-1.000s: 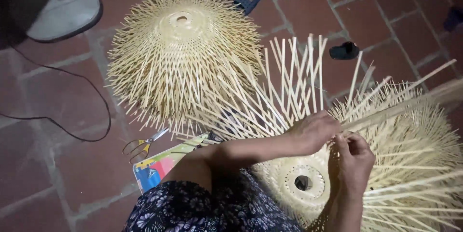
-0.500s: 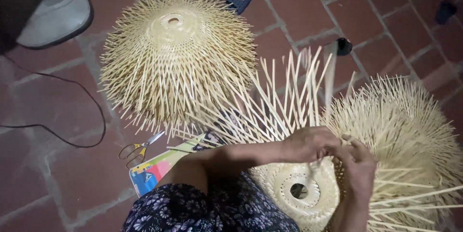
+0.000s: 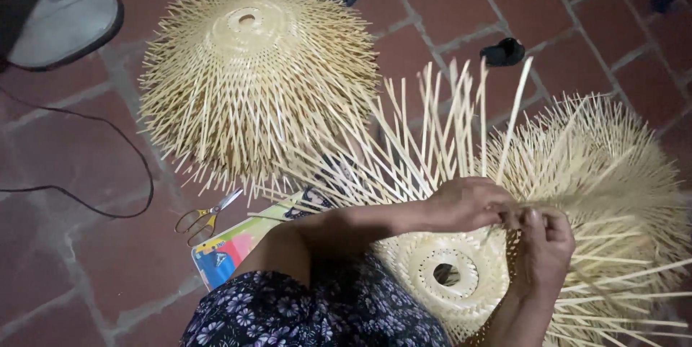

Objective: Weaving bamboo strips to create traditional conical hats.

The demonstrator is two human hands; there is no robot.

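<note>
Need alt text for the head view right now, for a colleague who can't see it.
Both hands, left hand and right hand, pinch thin bamboo strips of a half-woven basket in the person's lap. A finished woven dome sits on the brick floor, with scissors beside it.

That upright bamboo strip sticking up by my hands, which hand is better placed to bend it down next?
Probably the left hand. It lies against the woven piece at the foot of the upright bamboo strip, while the right hand sits lower, its fingers pinching strips at the weaving edge.
</note>
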